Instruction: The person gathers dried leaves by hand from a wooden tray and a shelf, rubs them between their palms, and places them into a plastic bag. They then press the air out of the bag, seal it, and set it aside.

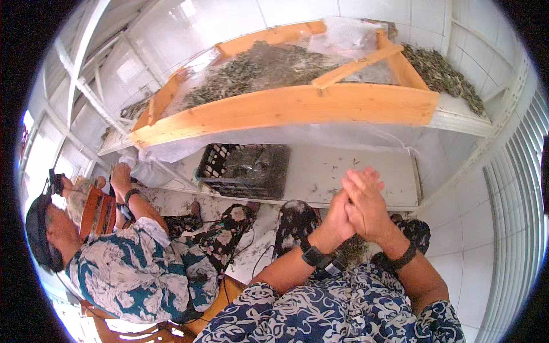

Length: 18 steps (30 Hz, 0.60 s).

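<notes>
My left hand and my right hand are pressed palm to palm above my lap. Their fingers overlap and fold round each other, so whatever lies between the palms is hidden. Below them, between my knees, shows a patch of dried greenish leaf bits, partly covered by my wrists. Each wrist wears a dark band. Ahead is a low white shelf with scattered leaf crumbs, and on its left part sits a black plastic crate with clear plastic inside.
Above the shelf, a wooden-framed tray holds a heap of dried leaves and a clear plastic bag. More leaves lie right of it. A co-worker sits close on my left, beside a wooden chair. White metal posts stand around.
</notes>
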Available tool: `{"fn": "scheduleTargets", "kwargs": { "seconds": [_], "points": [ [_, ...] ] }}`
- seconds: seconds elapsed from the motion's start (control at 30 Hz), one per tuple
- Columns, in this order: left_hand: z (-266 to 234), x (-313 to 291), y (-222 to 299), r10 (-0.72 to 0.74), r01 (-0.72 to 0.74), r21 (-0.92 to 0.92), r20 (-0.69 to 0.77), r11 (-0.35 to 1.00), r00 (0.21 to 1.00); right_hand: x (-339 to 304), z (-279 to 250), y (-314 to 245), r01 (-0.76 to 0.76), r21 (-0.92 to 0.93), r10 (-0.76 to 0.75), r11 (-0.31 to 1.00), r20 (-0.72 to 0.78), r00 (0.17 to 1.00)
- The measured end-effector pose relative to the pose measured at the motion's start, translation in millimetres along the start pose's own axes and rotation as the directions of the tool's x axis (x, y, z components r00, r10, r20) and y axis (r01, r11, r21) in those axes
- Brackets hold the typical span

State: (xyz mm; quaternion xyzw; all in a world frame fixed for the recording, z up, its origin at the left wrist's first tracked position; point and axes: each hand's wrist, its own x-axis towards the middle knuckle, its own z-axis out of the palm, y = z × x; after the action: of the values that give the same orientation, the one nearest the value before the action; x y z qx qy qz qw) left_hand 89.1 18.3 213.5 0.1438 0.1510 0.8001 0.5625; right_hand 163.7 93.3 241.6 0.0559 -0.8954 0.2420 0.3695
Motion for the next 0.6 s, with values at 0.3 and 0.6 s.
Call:
{"fn": "scheduleTargets", "kwargs": {
  "seconds": [0.3,0.6],
  "points": [
    [6.4,-5.3,-15.6,0.082,-0.096,0.057,0.204,0.994,0.975,10.6,1.5,-31.9,-0.063,-0.167,0.077,0.984,0.075,0.994],
    [-1.4,-27.8,-5.3,0.102,-0.081,0.124,-0.170,0.989,0.980,-22.5,24.6,-7.4,0.087,-0.044,-0.088,0.995,-0.029,0.996]
  ]
}}
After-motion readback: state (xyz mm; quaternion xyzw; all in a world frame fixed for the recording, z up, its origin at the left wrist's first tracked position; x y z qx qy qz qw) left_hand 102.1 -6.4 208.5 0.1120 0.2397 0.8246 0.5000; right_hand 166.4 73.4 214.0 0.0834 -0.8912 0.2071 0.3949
